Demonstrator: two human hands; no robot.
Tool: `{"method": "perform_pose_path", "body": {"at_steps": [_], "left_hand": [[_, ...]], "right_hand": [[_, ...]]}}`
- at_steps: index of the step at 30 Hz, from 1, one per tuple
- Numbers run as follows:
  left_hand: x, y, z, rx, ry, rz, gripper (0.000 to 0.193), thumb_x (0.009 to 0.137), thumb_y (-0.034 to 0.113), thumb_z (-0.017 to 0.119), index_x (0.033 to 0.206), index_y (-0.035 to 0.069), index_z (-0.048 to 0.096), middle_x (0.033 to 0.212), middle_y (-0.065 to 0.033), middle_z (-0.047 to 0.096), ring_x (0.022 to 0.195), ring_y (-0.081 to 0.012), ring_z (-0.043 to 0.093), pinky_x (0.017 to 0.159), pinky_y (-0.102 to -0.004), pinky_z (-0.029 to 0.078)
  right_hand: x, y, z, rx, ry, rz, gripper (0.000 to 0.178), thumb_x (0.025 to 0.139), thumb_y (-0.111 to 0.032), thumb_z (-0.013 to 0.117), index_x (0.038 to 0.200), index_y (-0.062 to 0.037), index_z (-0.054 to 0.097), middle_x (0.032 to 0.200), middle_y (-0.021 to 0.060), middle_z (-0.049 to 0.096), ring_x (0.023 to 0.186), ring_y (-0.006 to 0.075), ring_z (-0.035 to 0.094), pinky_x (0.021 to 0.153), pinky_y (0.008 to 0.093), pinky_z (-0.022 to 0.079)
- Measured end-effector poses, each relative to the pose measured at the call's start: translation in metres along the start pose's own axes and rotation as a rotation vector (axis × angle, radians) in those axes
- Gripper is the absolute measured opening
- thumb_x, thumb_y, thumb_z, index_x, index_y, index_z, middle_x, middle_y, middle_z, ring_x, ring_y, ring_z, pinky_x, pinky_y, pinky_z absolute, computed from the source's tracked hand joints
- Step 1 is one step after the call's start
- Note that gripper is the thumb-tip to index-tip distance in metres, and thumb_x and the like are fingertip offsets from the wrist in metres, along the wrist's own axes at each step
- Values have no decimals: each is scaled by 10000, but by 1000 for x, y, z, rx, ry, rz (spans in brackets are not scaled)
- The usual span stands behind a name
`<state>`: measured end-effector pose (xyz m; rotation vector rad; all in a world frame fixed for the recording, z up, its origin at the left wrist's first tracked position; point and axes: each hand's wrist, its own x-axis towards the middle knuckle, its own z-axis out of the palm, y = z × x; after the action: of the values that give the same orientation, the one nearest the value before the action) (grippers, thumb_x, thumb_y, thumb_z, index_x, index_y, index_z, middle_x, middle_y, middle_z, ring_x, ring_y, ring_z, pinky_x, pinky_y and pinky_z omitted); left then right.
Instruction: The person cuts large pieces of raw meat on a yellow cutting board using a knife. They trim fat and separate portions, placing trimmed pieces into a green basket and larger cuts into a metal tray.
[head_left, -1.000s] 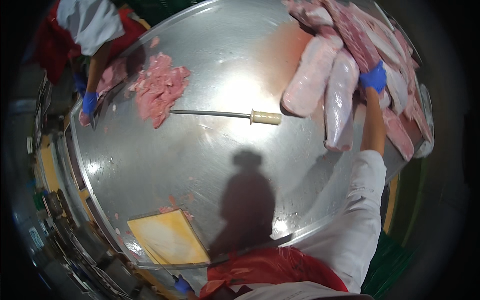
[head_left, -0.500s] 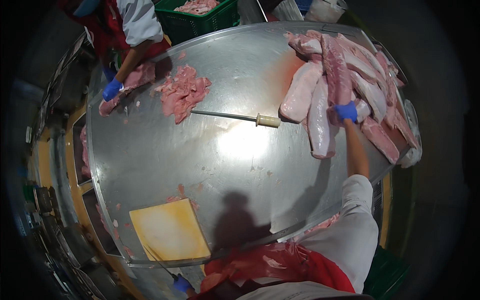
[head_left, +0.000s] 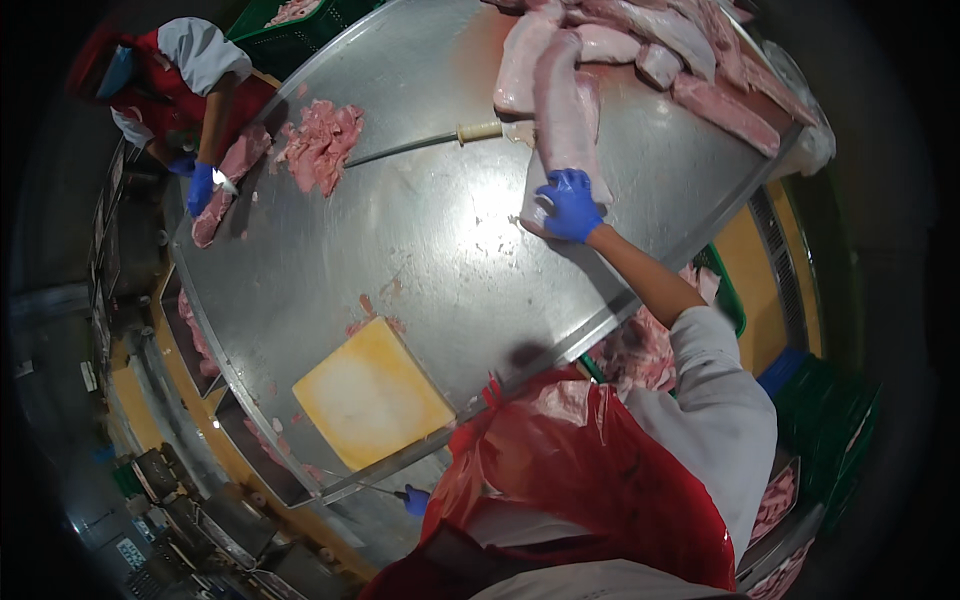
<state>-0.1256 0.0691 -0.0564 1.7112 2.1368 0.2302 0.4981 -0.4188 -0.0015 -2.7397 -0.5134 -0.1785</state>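
My right hand (head_left: pixel 570 205), in a blue glove, grips the near end of a long pale-pink slab of pork loin (head_left: pixel 562 110). That slab stretches away from me across other pieces at the edge of the meat pile. Low in the view, my left hand (head_left: pixel 416 501), also gloved in blue, is closed round the dark handle of a knife (head_left: pixel 378 490). The knife's thin blade points left, beside the table's near edge. A yellowed white cutting board (head_left: pixel 372 395) lies close to it on the steel table (head_left: pixel 440 270).
More long meat pieces (head_left: pixel 725 110) are heaped at the far right. A sharpening steel (head_left: pixel 420 145) with a pale handle lies mid-table beside pink trimmings (head_left: pixel 322 145). A co-worker in blue gloves (head_left: pixel 202 188) handles meat at the far left. Green crates (head_left: pixel 820 430) stand at right.
My right hand has drawn the long pork slab out of the pile, leftward and nearer to me. My view has turned, so the table looks tilted. My left hand still holds the knife.
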Motion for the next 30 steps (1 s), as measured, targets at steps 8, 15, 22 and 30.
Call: {"method": "perform_pose_path", "body": {"at_steps": [8,15,22,30], "left_hand": [[15,-15,-12,-87,-12,-42,463,867,396,690,911,-64,662,748,-200,626,664,-328,580,642,-482,455],[19,-67,2,-126,-29,-159,477,870,424,693,914,-49,656,725,-173,608,648,-307,556,636,-465,452],[17,-114,31,-116,-93,-241,490,872,452,696,917,-34,649,703,-147,589,631,-285,532,630,-449,448],[20,-127,12,-529,-11,-228,411,870,386,720,881,-17,637,545,-38,441,472,-173,379,450,-374,338]], "right_hand": [[80,-34,-17,25,-147,853,1256,595,-499,872,1551,-119,152,1356,228,466,1187,393,545,999,515,451],[111,-19,12,370,-218,1076,1319,559,-468,893,1525,9,133,1469,281,387,1272,348,534,1019,433,482],[59,-58,98,936,-59,1052,940,577,-392,876,1287,110,521,1265,235,596,1106,298,622,941,383,520],[-70,-202,110,1335,-641,923,648,681,-328,830,1133,98,646,1042,160,693,915,254,668,828,342,540]]}}
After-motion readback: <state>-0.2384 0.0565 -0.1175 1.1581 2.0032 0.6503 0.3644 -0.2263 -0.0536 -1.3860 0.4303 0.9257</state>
